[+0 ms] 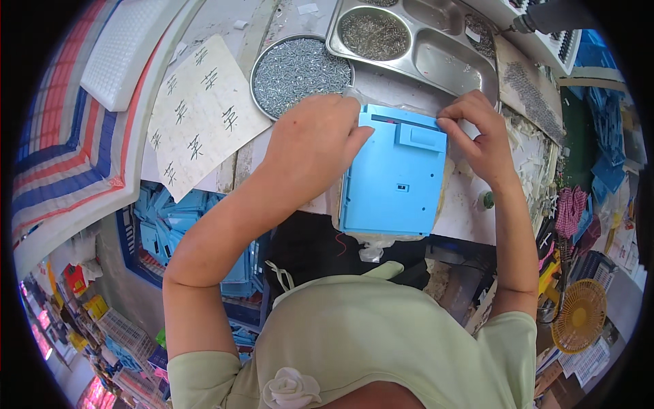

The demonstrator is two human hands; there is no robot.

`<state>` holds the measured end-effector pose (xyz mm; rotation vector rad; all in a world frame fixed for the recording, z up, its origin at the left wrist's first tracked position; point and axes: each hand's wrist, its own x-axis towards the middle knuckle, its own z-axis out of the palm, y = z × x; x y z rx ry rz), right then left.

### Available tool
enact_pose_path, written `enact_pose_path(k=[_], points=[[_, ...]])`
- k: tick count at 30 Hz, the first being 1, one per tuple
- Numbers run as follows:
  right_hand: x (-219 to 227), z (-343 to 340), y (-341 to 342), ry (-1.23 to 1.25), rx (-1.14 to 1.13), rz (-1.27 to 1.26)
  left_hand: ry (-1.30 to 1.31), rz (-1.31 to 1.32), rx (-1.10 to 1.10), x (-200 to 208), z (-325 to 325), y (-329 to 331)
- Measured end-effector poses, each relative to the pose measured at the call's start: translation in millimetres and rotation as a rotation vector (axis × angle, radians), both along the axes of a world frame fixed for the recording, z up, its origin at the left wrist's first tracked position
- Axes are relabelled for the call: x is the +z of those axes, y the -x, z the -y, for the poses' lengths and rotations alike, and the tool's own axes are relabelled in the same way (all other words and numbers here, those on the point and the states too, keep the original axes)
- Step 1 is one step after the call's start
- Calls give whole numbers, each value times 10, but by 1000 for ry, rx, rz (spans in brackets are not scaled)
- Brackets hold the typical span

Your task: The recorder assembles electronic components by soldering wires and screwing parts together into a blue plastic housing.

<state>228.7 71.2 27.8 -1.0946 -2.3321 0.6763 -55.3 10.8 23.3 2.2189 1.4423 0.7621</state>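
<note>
A flat light-blue plastic casing (385, 194) lies in front of me at the table's near edge, on a padded, plastic-wrapped support (336, 208). It has a raised rectangular block near its top, a small dark switch-like slot in the middle and a few small holes. My left hand (315, 140) is closed at its upper left corner, thumb against the edge; the fingertips are mostly hidden. My right hand (480, 129) is closed at the upper right corner, thumb and curled forefinger meeting at the rim. A narrow gap runs along the casing's top edge between both hands.
A round metal dish (300, 71) of small screws stands beyond my left hand. Behind it sits a compartmented steel tray (426, 80) with small metal parts. A handwritten paper sheet (204, 123) lies left. Below left, a blue crate (129, 238) holds more blue casings. A dark tool (548, 19) hangs far right.
</note>
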Motion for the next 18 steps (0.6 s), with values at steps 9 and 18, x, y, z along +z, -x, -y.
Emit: enact_pose_path(k=[9, 18], points=[[265, -433, 840, -247, 281, 87, -60, -406, 280, -154, -236, 670], [-28, -704, 1845, -448, 460, 619, -172, -241, 341, -269, -281, 750]])
